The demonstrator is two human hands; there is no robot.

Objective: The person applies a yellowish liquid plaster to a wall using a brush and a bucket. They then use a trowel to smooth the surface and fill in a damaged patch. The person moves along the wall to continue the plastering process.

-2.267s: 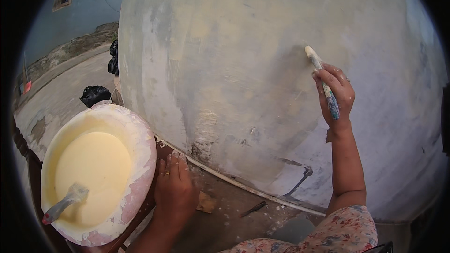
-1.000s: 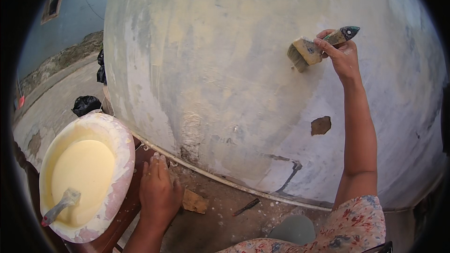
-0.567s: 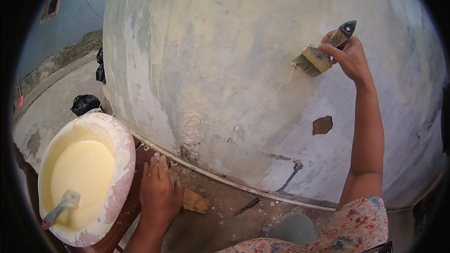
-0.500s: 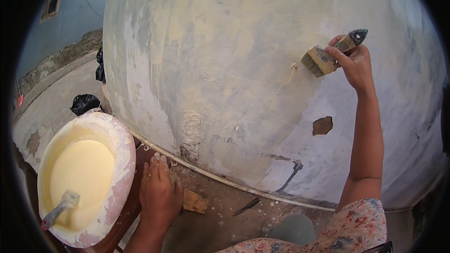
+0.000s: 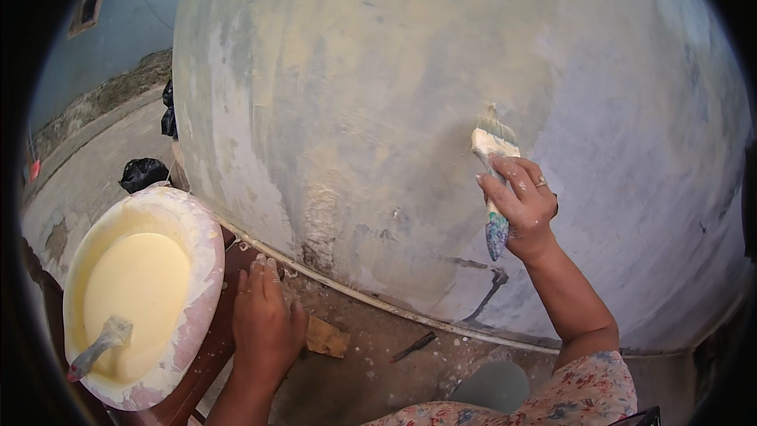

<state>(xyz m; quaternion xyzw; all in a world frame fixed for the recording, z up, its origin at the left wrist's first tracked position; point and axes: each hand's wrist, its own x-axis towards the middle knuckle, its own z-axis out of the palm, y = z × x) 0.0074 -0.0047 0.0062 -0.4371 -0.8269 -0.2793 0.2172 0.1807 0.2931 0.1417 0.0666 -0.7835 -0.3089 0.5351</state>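
My right hand grips a wide paintbrush, bristles up, handle pointing down. The bristles touch or nearly touch the patchy wall, just below a small knob; contact is hard to tell. Streaks of pale yellow cover much of the wall's left and middle, while the right is whiter. My left hand lies with fingers stretched out on a brown surface, holding nothing. Beside it stands a paint-crusted oval basin of pale yellow paint. A second brush rests in the basin, its bristles in the paint.
A pale pipe runs along the wall's foot. On the spattered ground lie a flat brown piece and a thin dark tool. Black plastic bags sit behind the basin. A rounded grey shape shows near my sleeve.
My right hand has moved left and down with the paintbrush, turning it from slanting to nearly upright. It now covers the brown hole in the wall. My left hand stays nearly still.
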